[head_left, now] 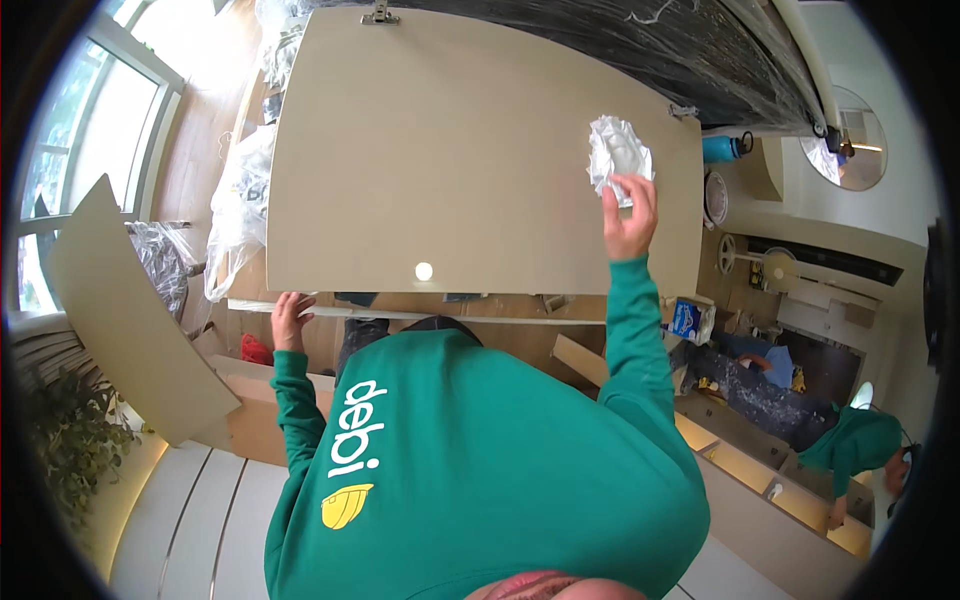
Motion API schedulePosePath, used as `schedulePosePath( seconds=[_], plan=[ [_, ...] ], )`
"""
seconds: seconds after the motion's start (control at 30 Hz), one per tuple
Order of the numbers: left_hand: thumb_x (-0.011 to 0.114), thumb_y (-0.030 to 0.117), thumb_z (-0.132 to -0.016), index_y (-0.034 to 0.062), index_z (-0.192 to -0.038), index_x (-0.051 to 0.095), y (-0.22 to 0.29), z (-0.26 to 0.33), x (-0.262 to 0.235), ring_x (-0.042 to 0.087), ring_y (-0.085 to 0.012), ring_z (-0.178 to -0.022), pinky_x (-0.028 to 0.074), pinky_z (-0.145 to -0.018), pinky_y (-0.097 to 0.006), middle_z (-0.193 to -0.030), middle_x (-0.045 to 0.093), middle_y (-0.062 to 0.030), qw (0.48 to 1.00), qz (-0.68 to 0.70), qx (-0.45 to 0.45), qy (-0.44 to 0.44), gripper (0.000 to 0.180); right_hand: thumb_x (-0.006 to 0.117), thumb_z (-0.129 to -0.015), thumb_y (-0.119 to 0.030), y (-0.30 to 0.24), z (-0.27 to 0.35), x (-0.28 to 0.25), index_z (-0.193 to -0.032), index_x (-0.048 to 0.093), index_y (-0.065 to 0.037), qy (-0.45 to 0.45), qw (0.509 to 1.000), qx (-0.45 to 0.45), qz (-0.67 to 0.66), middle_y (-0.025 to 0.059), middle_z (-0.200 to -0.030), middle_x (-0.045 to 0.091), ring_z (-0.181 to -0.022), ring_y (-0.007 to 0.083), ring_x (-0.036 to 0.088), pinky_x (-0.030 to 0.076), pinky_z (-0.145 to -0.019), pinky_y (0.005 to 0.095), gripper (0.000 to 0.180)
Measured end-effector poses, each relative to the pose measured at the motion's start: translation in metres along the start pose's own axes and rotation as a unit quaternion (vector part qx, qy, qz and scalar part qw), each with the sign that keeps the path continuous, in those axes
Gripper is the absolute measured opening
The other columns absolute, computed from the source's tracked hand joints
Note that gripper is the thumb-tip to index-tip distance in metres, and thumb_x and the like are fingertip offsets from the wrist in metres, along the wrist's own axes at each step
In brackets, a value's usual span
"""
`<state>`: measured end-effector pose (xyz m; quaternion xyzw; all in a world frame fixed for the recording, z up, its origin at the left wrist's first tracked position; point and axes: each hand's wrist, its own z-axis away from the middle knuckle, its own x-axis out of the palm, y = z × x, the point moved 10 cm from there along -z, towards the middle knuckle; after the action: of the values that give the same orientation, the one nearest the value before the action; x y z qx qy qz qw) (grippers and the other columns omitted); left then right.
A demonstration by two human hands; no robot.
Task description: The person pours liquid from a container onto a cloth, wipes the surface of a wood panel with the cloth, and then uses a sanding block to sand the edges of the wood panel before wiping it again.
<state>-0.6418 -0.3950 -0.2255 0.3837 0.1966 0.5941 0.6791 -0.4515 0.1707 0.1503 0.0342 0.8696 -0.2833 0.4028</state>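
Crumpled white sheet (622, 150) lies on panel (440, 150), near right edge, towards far right corner. Right hand (630, 220) at sheet's near side, fingers part-curled; cannot tell pinch from touch. Left hand (289, 322) by panel's near left corner, fingers bent, hold unclear.

The person's 1 left hand (290, 322) and 1 right hand (630, 220) make 2. 1 large beige panel (440, 160) and 1 side panel (140, 320) make 2. The large one bears 2 metal hinges (380, 18), 1 round white spot (424, 271) and 1 crumpled white sheet (620, 150). Beyond: 1 blue bottle (720, 149), 1 round mirror (853, 118), 1 co-worker (855, 440).
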Motion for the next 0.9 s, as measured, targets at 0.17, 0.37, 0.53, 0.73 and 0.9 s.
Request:
schedulePosePath(
  seconds=[0.17, 0.37, 0.53, 0.73, 0.9],
  plan=[
    [0.063, 0.033, -0.103, 0.0047, -0.121, 0.068, -0.018, 0.011, 0.061, 0.072, -0.0148, -0.092, 0.053, -0.069, -0.027, -0.11, 0.076, -0.0068, 0.983, -0.158, 0.024, -0.094, 0.034, 0.072, -0.087, -0.008, -0.072, 0.173, 0.005, -0.077, 0.062, -0.004, -0.062, 0.993, 0.09, -0.055, 0.0108, -0.078, 0.061, -0.073, 0.0289, 0.058, 0.049, -0.068, 0.039, 0.015],
    [0.07, 0.033, -0.098, -0.0001, -0.11, 0.073, 0.0, -0.009, 0.087, 0.074, -0.0204, -0.083, 0.056, -0.068, -0.034, -0.101, 0.078, -0.0126, 0.9, -0.393, 0.153, -0.112, 0.036, 0.082, -0.085, -0.036, 0.02, 0.339, 0.147, -0.138, 0.057, -0.005, -0.135, 0.95, 0.279, 0.041, 0.0191, -0.127, 0.062, -0.114, 0.0351, 0.058, 0.051, -0.094, 0.0464, 0.067],
    [0.076, 0.039, -0.092, -0.0002, -0.115, 0.071, 0.024, -0.013, 0.084, 0.074, -0.0273, -0.086, 0.058, -0.078, -0.038, -0.1, 0.075, -0.0173, 0.815, -0.545, 0.179, -0.079, 0.045, 0.086, -0.071, -0.056, 0.045, 0.311, 0.199, -0.146, 0.048, -0.006, -0.132, 0.914, 0.34, 0.178, 0.0256, -0.147, 0.052, -0.134, 0.0484, 0.046, 0.045, -0.106, 0.0542, 0.098],
    [0.077, 0.031, -0.093, 0.0013, -0.122, 0.068, 0.007, 0.005, 0.073, 0.071, -0.0215, -0.087, 0.057, -0.079, -0.035, -0.098, 0.074, -0.0128, 0.915, -0.354, 0.186, -0.053, 0.042, 0.092, -0.071, -0.039, 0.05, 0.305, 0.198, -0.136, 0.057, -0.006, -0.033, 0.959, 0.239, 0.152, 0.0199, -0.132, 0.063, -0.119, 0.0372, 0.058, 0.053, -0.094, 0.0479, 0.081],
    [0.077, 0.03, -0.094, 0.001, -0.12, 0.069, -0.006, 0.021, 0.06, 0.073, -0.0222, -0.089, 0.057, -0.082, -0.035, -0.099, 0.076, -0.0137, 0.935, -0.3, 0.189, -0.004, 0.04, 0.081, -0.086, -0.013, 0.152, 0.391, 0.218, -0.12, 0.064, -0.004, -0.044, 0.828, 0.492, -0.265, 0.0029, -0.1, 0.066, -0.087, 0.0157, 0.064, 0.056, -0.075, 0.033, 0.039]
  ],
)
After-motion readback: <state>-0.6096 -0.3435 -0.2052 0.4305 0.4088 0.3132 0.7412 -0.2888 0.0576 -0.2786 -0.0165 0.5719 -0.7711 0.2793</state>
